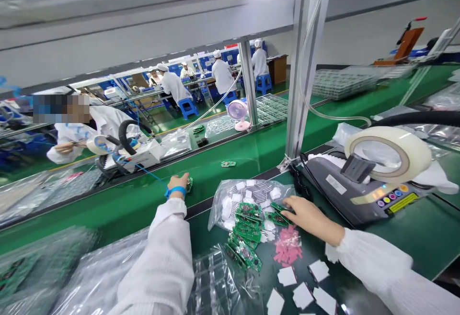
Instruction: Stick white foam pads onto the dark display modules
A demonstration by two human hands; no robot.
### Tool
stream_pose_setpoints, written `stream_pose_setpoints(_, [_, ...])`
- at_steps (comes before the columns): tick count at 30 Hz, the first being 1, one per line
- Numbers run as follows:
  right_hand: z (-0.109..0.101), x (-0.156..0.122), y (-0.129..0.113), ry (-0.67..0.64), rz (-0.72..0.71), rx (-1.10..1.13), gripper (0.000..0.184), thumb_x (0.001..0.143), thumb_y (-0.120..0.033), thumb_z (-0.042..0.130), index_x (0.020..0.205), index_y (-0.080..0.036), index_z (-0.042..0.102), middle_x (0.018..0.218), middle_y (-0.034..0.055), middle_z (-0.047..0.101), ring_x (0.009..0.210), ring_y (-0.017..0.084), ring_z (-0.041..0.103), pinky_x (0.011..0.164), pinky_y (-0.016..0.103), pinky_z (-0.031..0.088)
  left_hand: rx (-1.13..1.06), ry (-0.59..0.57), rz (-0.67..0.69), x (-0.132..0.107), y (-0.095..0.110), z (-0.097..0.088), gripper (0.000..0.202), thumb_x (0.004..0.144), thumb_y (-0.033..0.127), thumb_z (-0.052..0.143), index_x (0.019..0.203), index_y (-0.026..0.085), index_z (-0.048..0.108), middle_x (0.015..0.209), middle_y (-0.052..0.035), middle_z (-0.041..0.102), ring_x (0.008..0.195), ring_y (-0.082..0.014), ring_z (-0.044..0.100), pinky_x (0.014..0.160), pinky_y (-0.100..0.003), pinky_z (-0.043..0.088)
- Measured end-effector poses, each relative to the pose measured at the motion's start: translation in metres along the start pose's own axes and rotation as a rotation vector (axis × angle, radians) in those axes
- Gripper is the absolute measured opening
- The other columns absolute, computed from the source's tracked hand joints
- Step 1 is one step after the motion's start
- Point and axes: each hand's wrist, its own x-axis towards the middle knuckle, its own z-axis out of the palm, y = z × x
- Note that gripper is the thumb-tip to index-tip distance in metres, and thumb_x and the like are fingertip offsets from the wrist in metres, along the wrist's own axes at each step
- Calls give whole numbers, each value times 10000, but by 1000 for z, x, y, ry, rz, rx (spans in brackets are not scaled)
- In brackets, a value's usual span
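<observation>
My left hand (178, 181) reaches out over the green conveyor belt (251, 152), fingers curled on a small green circuit board (189, 184); a blue strap with a blue cord circles the wrist. My right hand (305, 215) rests on the bench by a pile of green circuit boards (247, 231), its fingertips on one board (278, 208) at the pile's edge. The pile lies partly on a clear bag of white pads (247, 195). Another board (228, 163) lies alone on the belt.
A tape dispenser (359, 190) with a large tape roll (390, 152) stands at right. Pink slips (288, 250) and white squares (305, 286) lie near. Clear plastic trays (215, 281) sit in front. An aluminium post (304, 66) rises behind. A person opposite works at the belt; a pink fan (237, 112) stands beyond.
</observation>
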Motion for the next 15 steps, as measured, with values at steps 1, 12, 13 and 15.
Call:
stream_pose_setpoints(1, [4, 9, 4, -28, 22, 20, 150, 829, -252, 566, 906, -130, 606, 909, 61, 620, 849, 183, 591, 788, 380, 470, 4, -19, 25, -6, 6, -5, 335, 837, 320, 520, 1132, 161, 512, 1158, -82, 547, 994, -217, 558, 822, -436, 479])
stream_pose_setpoints(12, [-18, -4, 1, -276, -23, 677, 295, 812, -430, 541, 863, -139, 548, 796, 26, 588, 711, 130, 554, 663, 270, 442, 340, -690, 555, -287, -29, -10, 331, 721, 353, 556, 1021, 230, 624, 999, -81, 652, 968, -289, 550, 970, -536, 291])
stream_pose_setpoints(13, [-23, -11, -4, -289, -32, 747, 320, 824, -459, 507, 868, -145, 545, 810, 33, 589, 716, 130, 552, 660, 267, 440, 393, -705, 515, -302, -36, -3, 377, 727, 357, 546, 1072, 218, 603, 1057, -101, 633, 1003, -303, 533, 969, -535, 289])
stream_pose_setpoints(15, [-31, -26, -16, -299, -34, 858, 356, 832, -502, 465, 860, -156, 544, 797, 35, 584, 697, 128, 544, 627, 262, 440, 426, -695, 409, -319, -46, 10, 431, 728, 363, 546, 1124, 197, 579, 1123, -120, 606, 1046, -319, 508, 958, -511, 306])
